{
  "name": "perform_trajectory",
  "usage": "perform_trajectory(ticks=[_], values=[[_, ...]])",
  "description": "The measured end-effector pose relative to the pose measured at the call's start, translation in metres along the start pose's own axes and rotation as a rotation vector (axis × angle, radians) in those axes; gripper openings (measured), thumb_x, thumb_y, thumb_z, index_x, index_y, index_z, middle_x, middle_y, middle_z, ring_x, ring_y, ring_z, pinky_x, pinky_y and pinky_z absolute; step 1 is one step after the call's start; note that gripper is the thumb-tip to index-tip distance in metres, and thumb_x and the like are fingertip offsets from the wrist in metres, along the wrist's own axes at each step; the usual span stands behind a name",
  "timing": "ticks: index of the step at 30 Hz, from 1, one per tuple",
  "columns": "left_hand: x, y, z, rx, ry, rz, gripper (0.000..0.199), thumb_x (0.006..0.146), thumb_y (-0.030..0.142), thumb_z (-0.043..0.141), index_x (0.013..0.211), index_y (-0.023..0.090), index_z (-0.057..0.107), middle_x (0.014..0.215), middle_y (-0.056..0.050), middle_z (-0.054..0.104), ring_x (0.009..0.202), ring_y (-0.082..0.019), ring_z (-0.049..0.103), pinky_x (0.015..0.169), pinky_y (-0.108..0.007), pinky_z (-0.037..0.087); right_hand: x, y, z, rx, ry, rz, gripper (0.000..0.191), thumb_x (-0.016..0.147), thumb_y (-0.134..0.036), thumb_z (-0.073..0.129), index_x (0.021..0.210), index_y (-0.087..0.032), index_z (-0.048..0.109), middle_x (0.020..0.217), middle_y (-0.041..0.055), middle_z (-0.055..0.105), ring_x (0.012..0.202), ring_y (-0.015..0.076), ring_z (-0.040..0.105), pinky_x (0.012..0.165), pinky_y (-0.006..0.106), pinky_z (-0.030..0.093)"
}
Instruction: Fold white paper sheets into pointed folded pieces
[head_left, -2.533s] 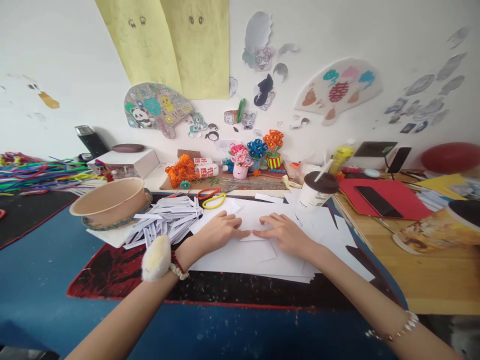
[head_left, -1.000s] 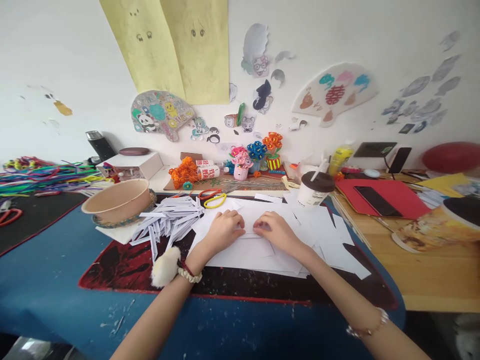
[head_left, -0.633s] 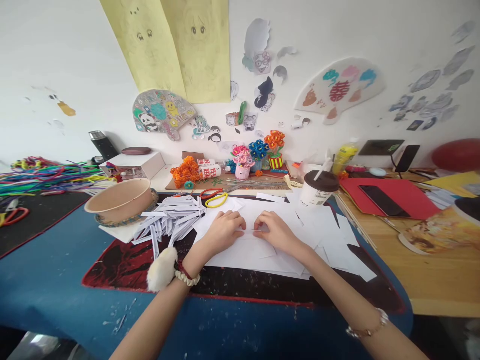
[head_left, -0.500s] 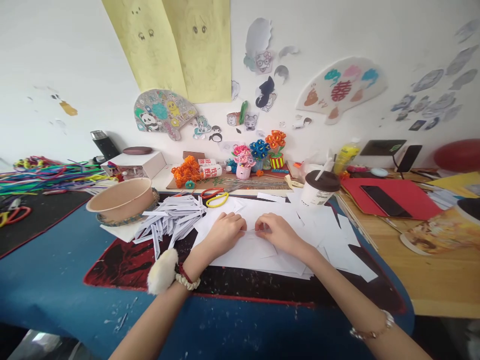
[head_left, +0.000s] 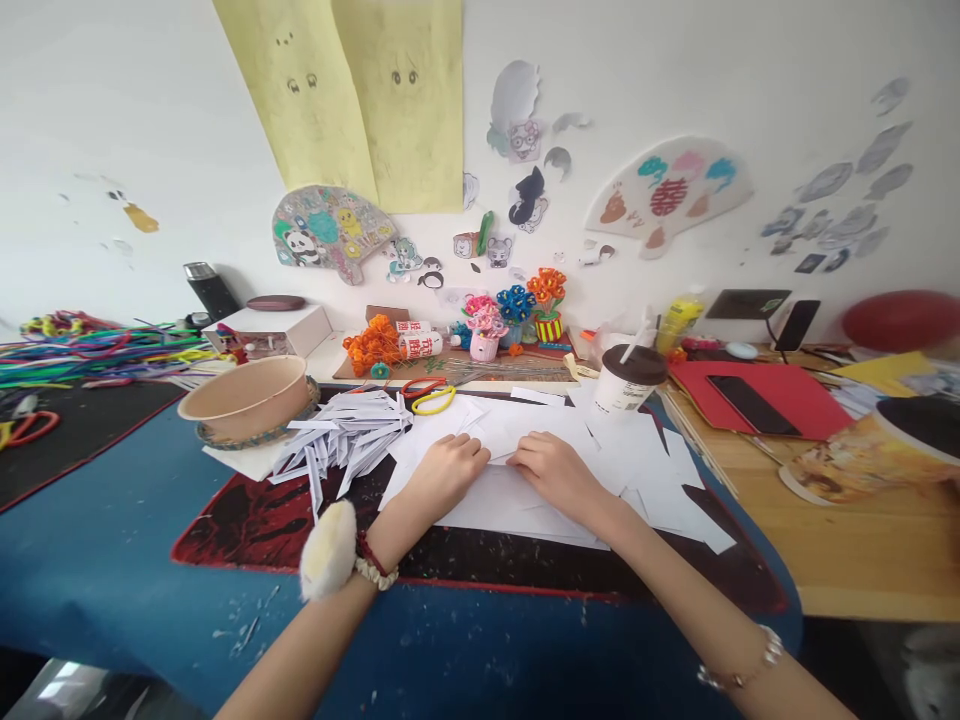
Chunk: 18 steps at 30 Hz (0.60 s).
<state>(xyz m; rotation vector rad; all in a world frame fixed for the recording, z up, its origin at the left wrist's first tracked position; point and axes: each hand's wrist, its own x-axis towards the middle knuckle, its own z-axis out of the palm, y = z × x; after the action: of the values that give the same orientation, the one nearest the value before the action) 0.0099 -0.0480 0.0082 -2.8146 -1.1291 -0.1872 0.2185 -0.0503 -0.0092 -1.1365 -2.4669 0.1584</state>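
White paper sheets (head_left: 517, 500) lie overlapped on the dark mat in front of me. My left hand (head_left: 450, 468) has its fingers curled on one end of a small white paper piece (head_left: 498, 462). At the other end, my right hand (head_left: 553, 468) pinches the same piece, with a short gap between the two hands. The fingertips are partly hidden under both hands. Left of my left hand is a heap of narrow folded white paper strips (head_left: 349, 435), with a beige bowl (head_left: 244, 395) beside it.
Scissors with yellow and red handles (head_left: 433, 401) lie behind the heap. A lidded cup (head_left: 628, 380) stands at the back right of the paper. Beyond it, a phone (head_left: 752, 404) rests on a red folder (head_left: 690, 385). Craft flowers (head_left: 480, 325) line the wall.
Both hands have flattened slightly over the paper piece, and my right fingers have lowered. The view has shifted a little, so the right-side objects appear farther left.
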Motion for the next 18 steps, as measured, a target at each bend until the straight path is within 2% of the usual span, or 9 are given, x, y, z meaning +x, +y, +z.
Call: perform_trajectory(ticks=[6, 10, 14, 18], values=[[-0.002, -0.005, 0.003, -0.087, 0.010, -0.084, 0.017, 0.091, 0.011, 0.046, 0.087, 0.017, 0.062, 0.086, -0.007, 0.064, 0.081, -0.020, 0.060, 0.071, -0.031, 0.046, -0.002, -0.002, 0.001, 0.009, -0.021, 0.020, 0.026, 0.089, -0.004, 0.050, 0.084, -0.018, 0.072, 0.080, 0.0067, 0.064, 0.079, 0.0218, 0.057, 0.075, 0.036, 0.044], [0.003, -0.014, 0.004, -0.176, 0.004, -0.135, 0.016, 0.087, 0.010, 0.052, 0.085, 0.018, 0.065, 0.088, -0.005, 0.066, 0.083, -0.019, 0.062, 0.069, -0.027, 0.045, 0.005, 0.004, 0.001, 0.112, -0.035, 0.093, 0.023, 0.086, -0.006, 0.053, 0.085, -0.019, 0.073, 0.083, 0.0058, 0.067, 0.080, 0.0203, 0.061, 0.073, 0.033, 0.047], [0.012, -0.021, 0.001, -0.245, -0.012, -0.151, 0.010, 0.082, 0.013, 0.059, 0.077, 0.016, 0.067, 0.082, -0.006, 0.067, 0.080, -0.019, 0.061, 0.067, -0.027, 0.043, 0.014, 0.016, -0.001, 0.247, -0.086, 0.165, 0.022, 0.077, -0.003, 0.059, 0.084, -0.018, 0.074, 0.081, 0.0032, 0.070, 0.071, 0.0163, 0.064, 0.067, 0.028, 0.050], [0.015, -0.026, -0.001, -0.335, -0.032, -0.153, 0.010, 0.080, 0.015, 0.062, 0.073, 0.016, 0.068, 0.077, -0.005, 0.067, 0.071, -0.017, 0.060, 0.064, -0.025, 0.042, 0.019, 0.021, -0.007, 0.340, -0.134, 0.203, 0.011, 0.075, -0.014, 0.067, 0.082, -0.019, 0.074, 0.075, 0.0023, 0.071, 0.067, 0.0170, 0.063, 0.063, 0.028, 0.049]])
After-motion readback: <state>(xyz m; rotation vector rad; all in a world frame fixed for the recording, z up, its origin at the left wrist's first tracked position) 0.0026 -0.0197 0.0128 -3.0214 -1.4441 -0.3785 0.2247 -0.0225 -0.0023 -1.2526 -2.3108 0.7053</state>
